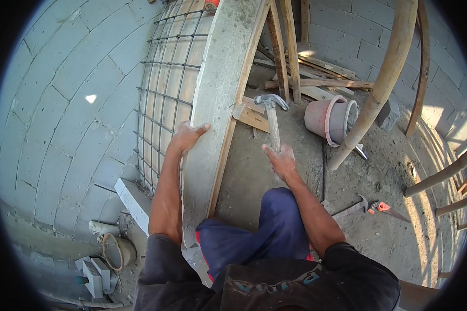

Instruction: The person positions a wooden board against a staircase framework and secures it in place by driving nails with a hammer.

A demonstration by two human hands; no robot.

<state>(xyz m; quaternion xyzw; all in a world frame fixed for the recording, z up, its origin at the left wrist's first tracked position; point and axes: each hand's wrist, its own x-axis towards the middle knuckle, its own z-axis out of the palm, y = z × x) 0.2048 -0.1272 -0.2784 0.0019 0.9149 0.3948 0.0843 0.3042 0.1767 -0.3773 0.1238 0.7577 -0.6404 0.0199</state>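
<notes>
From where I stand: a pale-grey hammer (pixel 273 118) at one o'clock, a mottled grey board (pixel 218 93) at eleven, dark-gridded mesh (pixel 164 95) at ten, a pink bucket (pixel 316 118) at two, an orange-handled saw (pixel 383 207) at four, navy trousers (pixel 283 220) at six.

Room for the right hand (pixel 282 161) over the floor (pixel 307 165) between knee (pixel 280 207) and buckets (pixel 314 118). Timber brace (pixel 253 120) obstructs left of hammer (pixel 273 122); bamboo pole (pixel 374 96) obstructs beside buckets.

The rebar grid (pixel 164 95) lies left of the board (pixel 218 88), the hammer (pixel 274 122) right, the bucket (pixel 317 118) farther right.
</notes>
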